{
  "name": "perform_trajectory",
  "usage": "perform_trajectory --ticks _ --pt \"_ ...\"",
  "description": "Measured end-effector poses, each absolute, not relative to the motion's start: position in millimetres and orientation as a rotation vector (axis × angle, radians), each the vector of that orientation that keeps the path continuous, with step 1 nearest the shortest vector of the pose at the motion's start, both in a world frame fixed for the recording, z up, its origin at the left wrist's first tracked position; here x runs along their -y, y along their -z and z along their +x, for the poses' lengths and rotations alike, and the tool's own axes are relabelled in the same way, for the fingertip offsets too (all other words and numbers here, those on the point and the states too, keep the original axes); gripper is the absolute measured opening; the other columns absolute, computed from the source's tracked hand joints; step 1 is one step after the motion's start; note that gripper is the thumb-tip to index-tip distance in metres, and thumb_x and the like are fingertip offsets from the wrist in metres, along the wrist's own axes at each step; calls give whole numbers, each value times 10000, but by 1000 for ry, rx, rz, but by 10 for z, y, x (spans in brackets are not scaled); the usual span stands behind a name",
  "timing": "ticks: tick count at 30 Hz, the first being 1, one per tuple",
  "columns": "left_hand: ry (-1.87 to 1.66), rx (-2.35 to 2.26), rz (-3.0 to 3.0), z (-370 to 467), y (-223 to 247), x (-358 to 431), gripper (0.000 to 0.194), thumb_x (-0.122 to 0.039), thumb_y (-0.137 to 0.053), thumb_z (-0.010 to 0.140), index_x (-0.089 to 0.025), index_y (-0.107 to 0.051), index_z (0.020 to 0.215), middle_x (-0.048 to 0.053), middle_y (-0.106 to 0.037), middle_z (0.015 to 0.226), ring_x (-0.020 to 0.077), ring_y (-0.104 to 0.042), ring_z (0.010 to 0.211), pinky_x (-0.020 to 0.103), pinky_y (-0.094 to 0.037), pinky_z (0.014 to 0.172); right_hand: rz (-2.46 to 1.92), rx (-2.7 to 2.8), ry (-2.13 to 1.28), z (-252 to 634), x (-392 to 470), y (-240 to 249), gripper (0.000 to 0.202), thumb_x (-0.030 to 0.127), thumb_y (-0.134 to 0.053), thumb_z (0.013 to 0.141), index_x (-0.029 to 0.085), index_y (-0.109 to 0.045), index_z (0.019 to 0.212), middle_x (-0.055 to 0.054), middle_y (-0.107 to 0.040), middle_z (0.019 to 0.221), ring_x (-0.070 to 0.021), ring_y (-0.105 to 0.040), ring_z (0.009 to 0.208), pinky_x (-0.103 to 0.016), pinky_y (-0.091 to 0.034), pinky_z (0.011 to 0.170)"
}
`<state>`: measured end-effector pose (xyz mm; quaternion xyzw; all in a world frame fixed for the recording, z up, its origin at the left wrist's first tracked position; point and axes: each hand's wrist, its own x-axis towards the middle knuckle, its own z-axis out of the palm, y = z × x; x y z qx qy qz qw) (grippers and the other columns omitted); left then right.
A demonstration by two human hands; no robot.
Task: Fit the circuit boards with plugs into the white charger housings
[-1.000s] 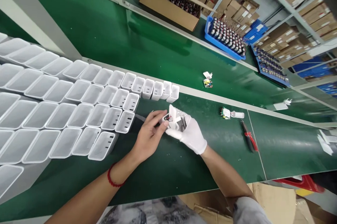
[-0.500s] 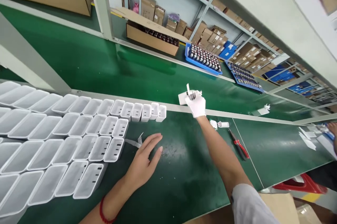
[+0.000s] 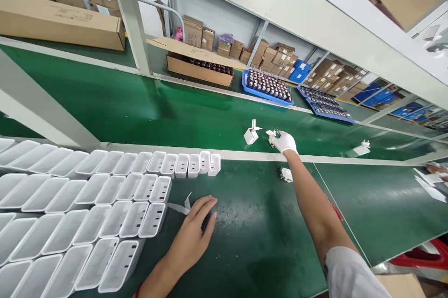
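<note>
Gloved right hand (image 3: pixel 285 142) is reaching over the pale rail (image 3: pixel 238 155) to a small circuit assembly (image 3: pixel 271 137) with a white cover piece, which is lying on the far green surface (image 3: pixel 210 123). Fingertips are closing in around its near side; whether they are pinching it or only touching, cannot tell at this size. Bare left hand (image 3: pixel 192 237) is holding nothing, its fingers lying close together, lightly bent, thumb standing apart, near a thin translucent strip (image 3: pixel 179 207).

State of work: one white unit (image 3: pixel 251 136) is standing left of the gloved hand, its pronged top part sitting askew, so it is looking unclosed. A second circuit assembly (image 3: pixel 286 175) is lying bare on the near bench (image 3: pixel 245 251), beside the right forearm, outside any casing. Rows of white casings (image 3: pixel 121 267) are standing open-topped at left; those whose insides are showing look unfilled. Most of the visible stock is therefore remaining unassembled, by my judgement.

Materials: casings are smooth, milky plastic, rectangular with rounded corners, the nearer ones showing dark slots. Bench is glossy green, scuffed and flecked with pale crumbs. Glove is matte white. Blue tray (image 3: pixel 268 96) beyond is carrying tightly packed white-and-dark components.
</note>
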<state>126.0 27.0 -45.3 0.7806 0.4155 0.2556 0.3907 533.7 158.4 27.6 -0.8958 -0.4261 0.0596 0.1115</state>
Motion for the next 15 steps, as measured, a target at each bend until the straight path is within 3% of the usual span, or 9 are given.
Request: perform_trajectory --ticks 6,11,13,15 --pt "-613 -1123 2158 1353 123 -244 376 -310 -412 980 -238 -536 1327 102 -578 1368 234 -607 1217 343 -589 900 -2720 1093 -410 5655 -1570 -131 352 357 -598 938 162 -571 1230 -93 -595 1234 -225 -617 1058 -438 -538 889" --pt "-593 -1379 2481 1623 -147 -494 368 -216 -515 919 -148 -584 1274 153 -611 1260 321 -589 1143 471 -544 916 -2589 934 -545 5691 -1537 -253 346 349 -607 933 165 -576 1225 -95 -592 1239 -226 -614 1065 -429 -538 890" --pt "-596 -1465 2492 1735 -179 -628 377 -160 -522 897 -114 -587 1265 188 -610 1212 345 -590 1080 525 -527 886 -2439 896 -605 5661 -1446 -341 332 351 -609 934 154 -584 1200 -88 -610 1186 -207 -628 1011 -399 -549 852" --pt "-607 -1516 2488 1824 -175 -742 370 -107 -509 879 -92 -602 1237 208 -610 1151 354 -584 1049 543 -519 857 -2215 898 -650 5579 -1305 -437 309 380 -588 938 126 -601 1113 -71 -641 1031 -155 -636 820 -313 -554 702"
